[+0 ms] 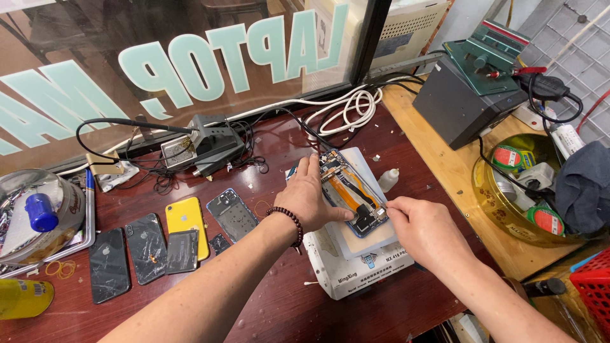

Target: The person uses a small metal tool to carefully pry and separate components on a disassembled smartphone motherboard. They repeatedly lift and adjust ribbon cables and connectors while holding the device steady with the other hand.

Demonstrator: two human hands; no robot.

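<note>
Dark red workbench (279, 298), centre of frame: opened phone (349, 190) lies on white heating pad (356, 254), insides already exposed. Left hand (311, 197) presses phone flat, fingers spread. Right hand (422, 228) pinches small part at phone's lower edge; removal seems unfinished.

Left hand (311, 197) hides phone's (352, 190) near edge; right hand's (422, 228) fingertip contact too small to tell; yellow bottle (22, 298) cut off at frame edge.
</note>
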